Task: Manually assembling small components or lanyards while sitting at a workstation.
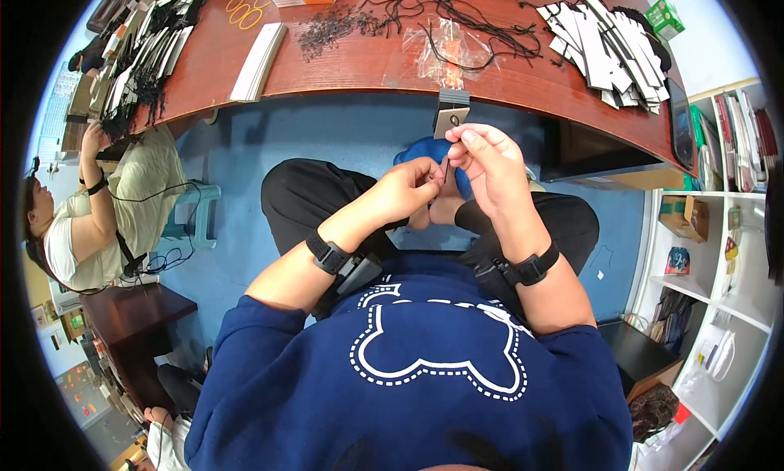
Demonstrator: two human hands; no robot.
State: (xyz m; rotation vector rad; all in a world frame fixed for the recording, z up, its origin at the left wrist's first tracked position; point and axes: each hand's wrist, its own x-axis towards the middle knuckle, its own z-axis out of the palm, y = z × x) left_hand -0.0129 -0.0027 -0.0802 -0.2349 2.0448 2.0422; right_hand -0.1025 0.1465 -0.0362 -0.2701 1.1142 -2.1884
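My right hand [494,160] is raised just in front of the table edge, thumb and fingertips pinched on a thin black cord [446,167]. Lower and to its left, my left hand [411,189] is closed too, its fingertips pressed together at the lower part of the same cord. A small loop of cord shows over the face of a beige card [447,121], which hangs at the table edge by a grey block [454,98]. Fingers hide part of the cord, and I cannot tell how it is fastened to the card.
On the red-brown table [327,75] lie a white strip stack [260,61], small black bits [335,30], tangled black cords [457,13], clear plastic bags [445,50] and a white tag pile [604,50]. Another person [98,209] sits at left. White shelves [710,291] stand at right.
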